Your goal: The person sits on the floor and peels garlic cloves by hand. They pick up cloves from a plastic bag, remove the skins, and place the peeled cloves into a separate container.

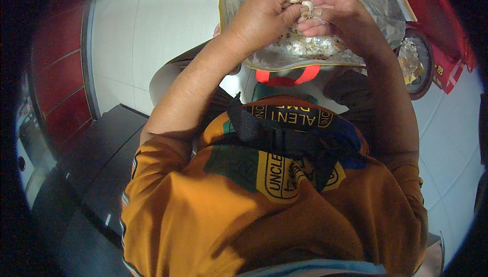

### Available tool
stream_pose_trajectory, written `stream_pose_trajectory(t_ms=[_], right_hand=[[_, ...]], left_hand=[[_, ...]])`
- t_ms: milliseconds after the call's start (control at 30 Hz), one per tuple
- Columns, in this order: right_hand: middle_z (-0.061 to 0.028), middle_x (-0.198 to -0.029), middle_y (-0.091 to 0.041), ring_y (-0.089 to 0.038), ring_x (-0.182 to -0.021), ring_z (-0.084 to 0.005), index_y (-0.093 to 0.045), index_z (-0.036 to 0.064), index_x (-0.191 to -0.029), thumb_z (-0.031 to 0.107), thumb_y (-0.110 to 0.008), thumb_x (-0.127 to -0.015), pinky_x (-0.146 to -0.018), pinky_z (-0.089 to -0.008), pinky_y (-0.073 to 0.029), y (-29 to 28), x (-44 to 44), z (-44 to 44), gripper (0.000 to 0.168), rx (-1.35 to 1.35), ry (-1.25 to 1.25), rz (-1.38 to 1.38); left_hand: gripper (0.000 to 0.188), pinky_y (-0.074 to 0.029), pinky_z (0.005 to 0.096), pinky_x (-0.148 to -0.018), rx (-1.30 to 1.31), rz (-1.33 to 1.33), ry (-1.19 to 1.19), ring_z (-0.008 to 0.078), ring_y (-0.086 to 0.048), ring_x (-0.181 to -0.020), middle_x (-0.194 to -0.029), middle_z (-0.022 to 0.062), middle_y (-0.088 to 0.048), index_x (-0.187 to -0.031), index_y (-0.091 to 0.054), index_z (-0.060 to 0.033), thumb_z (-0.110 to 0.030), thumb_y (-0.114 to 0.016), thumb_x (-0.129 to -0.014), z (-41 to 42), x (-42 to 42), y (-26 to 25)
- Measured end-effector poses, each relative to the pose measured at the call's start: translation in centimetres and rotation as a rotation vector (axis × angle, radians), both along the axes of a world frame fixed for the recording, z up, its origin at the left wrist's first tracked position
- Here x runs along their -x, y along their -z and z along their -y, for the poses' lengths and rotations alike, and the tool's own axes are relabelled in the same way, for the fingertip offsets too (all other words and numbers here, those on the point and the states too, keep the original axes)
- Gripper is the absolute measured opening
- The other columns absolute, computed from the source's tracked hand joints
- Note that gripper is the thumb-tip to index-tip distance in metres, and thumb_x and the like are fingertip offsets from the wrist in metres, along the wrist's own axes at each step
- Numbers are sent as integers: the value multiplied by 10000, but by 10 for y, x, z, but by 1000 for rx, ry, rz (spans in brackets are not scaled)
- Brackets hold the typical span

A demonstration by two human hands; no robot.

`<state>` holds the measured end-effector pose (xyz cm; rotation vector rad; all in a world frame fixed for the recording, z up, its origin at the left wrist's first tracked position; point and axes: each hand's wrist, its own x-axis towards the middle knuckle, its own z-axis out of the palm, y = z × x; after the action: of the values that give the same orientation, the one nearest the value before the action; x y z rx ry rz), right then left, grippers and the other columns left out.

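Over an open silver-lined bag, my left hand and my right hand meet, fingertips almost touching. A pale garlic clove shows between the thumb and fingers of my left hand. Between the two hands is another garlic piece with loose papery skin, pinched by the fingertips of my right hand. Part of it is hidden by the fingers. Inside the bag lie many whitish and brown bits that look like garlic skins, partly covered by my hands.
A red strap handle hangs from the bag's near side. To the right stands a round brown-rimmed container with pale and yellowish scraps, beside a red bag. Dark furniture is at my left, near red cabinet panels.
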<state>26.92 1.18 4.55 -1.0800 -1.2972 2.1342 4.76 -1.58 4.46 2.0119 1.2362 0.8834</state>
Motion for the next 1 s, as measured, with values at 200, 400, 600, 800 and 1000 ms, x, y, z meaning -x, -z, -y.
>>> stream_pose_trajectory(t_ms=[200,400,600,800,1000], right_hand=[[-162,-1138,-700,-738,-972,-222,-598,-72,-1238,198,-551,-1010,-903,-309,-611,-6,2,0,356,-46,51,0],[-139,-1020,-726,-732,-899,-182,-620,-40,-1205,172,-589,-991,-842,-297,-598,6,0,0,303,-174,88,57],[-119,-913,-735,-718,-828,-164,-650,-39,-1151,112,-588,-975,-781,-280,-576,-3,8,5,240,-338,115,142],[-105,-909,-727,-699,-784,-143,-675,-26,-1109,133,-625,-971,-759,-269,-565,-2,6,6,216,-378,100,132],[-127,-978,-731,-711,-894,-184,-664,6,-1180,179,-663,-977,-806,-320,-565,12,-18,-16,267,-444,136,262]], left_hand=[[130,-509,260,-630,317,302,48,108,-612,-702,-844,33,-690,-1114,-699,-83,-134,-698,-995,-2,6,18],[162,-511,275,-640,372,300,44,116,-621,-730,-807,21,-666,-1134,-695,-67,-175,-687,-1014,-6,4,8],[375,-576,285,-655,990,1009,-52,199,-680,-804,-956,150,-668,-1107,-637,48,-305,-512,-1110,-11,8,13],[376,-606,293,-698,1187,1173,-89,214,-707,-827,-954,145,-680,-1093,-651,37,-327,-557,-1090,-11,9,13],[83,-501,248,-587,1180,1309,5,125,-589,-626,-882,52,-684,-1095,-652,-31,-73,-619,-1031,-6,26,29]])
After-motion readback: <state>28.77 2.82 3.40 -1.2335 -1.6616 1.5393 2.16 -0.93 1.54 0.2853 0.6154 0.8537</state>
